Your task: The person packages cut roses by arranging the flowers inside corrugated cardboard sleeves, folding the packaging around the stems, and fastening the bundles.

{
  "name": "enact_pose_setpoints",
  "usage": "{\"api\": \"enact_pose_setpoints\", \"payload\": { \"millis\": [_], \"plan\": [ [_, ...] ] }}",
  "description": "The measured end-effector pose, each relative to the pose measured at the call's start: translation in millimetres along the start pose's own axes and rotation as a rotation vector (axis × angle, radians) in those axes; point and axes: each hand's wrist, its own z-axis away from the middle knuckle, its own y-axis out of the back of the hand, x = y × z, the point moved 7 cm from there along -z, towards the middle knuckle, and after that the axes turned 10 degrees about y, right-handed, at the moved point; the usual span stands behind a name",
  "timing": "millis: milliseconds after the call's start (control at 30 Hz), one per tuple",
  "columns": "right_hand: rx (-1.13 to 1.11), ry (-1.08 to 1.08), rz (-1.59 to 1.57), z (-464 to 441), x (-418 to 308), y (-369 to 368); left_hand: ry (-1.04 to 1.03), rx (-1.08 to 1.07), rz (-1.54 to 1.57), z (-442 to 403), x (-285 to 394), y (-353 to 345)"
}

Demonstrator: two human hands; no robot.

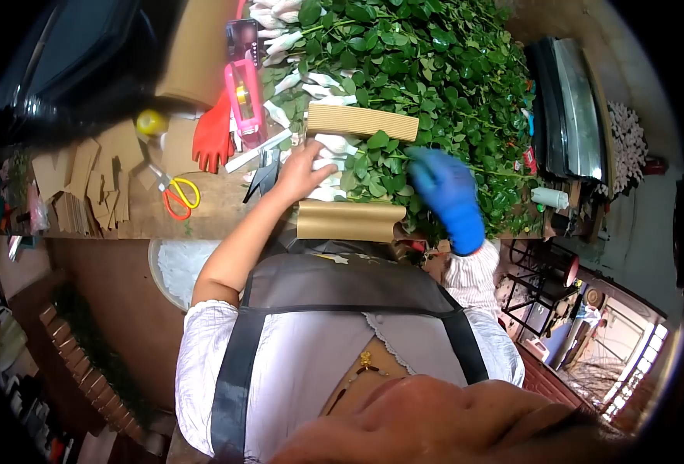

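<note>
My bare left hand (302, 172) rests at the white-sleeved rose buds (334, 145), its thumb and fingers spread and touching them. My right hand (441, 182), in a blue glove, is over the leafy green stems (392, 166) of the same roses. Its fingers are blurred and partly lost among the leaves, so their grip does not show. A ribbed cardboard strip (363, 121) lies just beyond these buds. Nearer my body is a smooth, gold-brown cardboard piece (350, 221) at the table edge.
A large heap of rose stems (450, 69) covers the table's far right. On the left lie scissors (176, 193), a red glove (213, 135), a pink tape dispenser (244, 100), a black stapler-like tool (262, 176) and cut cardboard pieces (87, 182). A white-filled tub (178, 267) stands below the edge.
</note>
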Motion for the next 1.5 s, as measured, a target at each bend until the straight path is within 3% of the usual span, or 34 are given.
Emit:
{"api": "enact_pose_setpoints", "payload": {
  "millis": [33,67,100,133,200,233,400,533,633,767,800,833,900,1000,1133,1300,1367,1400,1433,1500],
  "plan": [
    [0.011,0.038,-0.166,-11.6,-22.2,-15.9,0.023,-0.002,-0.013,-0.4,-2.6,-2.1],
    [-0.33,-0.171,-0.153,-25.3,-32.7,-39.9,0.008,-0.002,-0.016,-1.7,-7.0,-5.4],
    [-0.367,-0.102,0.051,-33.3,-23.8,-80.5,0.018,-0.007,0.031,-1.7,-6.1,-4.6],
    [-0.491,-0.174,0.073,-46.4,-17.0,-106.6,0.027,-0.012,0.076,-2.1,-1.7,-1.5],
    [-0.43,-0.137,0.11,-60.4,-4.6,-135.0,0.092,-0.038,0.104,-3.8,12.1,9.5],
    [-0.403,-0.122,0.126,-63.6,-4.8,-140.7,0.152,-0.016,-0.043,-8.3,11.0,9.0],
    [-0.484,-0.254,0.097,-53.0,2.5,-143.9,-0.05,0.319,-0.17,0.3,28.6,25.4],
    [-0.451,-0.252,0.131,-54.1,9.9,-156.3,-0.164,0.398,-0.047,13.2,27.4,35.5],
    [-0.399,-0.221,0.129,-55.3,5.7,-149.4,0.0,0.462,0.283,26.8,0.7,46.6],
    [-0.41,-0.214,-0.028,-52.7,4.3,-145.6,0.049,0.52,0.512,34.4,-39.4,78.9],
    [-0.425,-0.21,-0.019,-53.3,0.8,-142.5,0.308,0.284,0.466,28.5,-57.8,65.3],
    [-0.441,-0.203,-0.01,-53.9,-4.5,-137.5,0.511,0.06,0.617,19.5,-80.9,36.0],
    [-0.432,-0.198,0.042,-57.4,-6.4,-139.9,0.197,0.254,0.275,3.2,-69.0,22.7],
    [-0.42,-0.236,0.15,-55.7,-2.1,-152.4,0.363,-0.019,0.358,-10.4,-54.3,4.3],
    [-0.39,-0.22,0.136,-55.4,-2.8,-152.8,0.332,0.129,0.448,-6.8,-50.7,5.7],
    [-0.332,-0.151,0.166,-52.3,-3.2,-154.3,0.587,0.351,1.005,23.6,-55.9,48.8],
    [-0.422,-0.207,0.015,-51.5,0.3,-153.2,0.454,0.264,0.977,24.9,-78.5,72.5],
    [-0.434,-0.205,-0.072,-51.4,-5.4,-141.7,0.462,0.302,0.816,29.5,-65.4,82.5],
    [-0.446,-0.203,-0.159,-50.3,-8.4,-136.3,0.121,0.328,0.749,25.9,-63.6,82.1],
    [-0.476,-0.185,-0.072,-47.9,-3.0,-149.7,0.399,0.03,0.452,30.8,-72.0,58.5]
  ]
}}
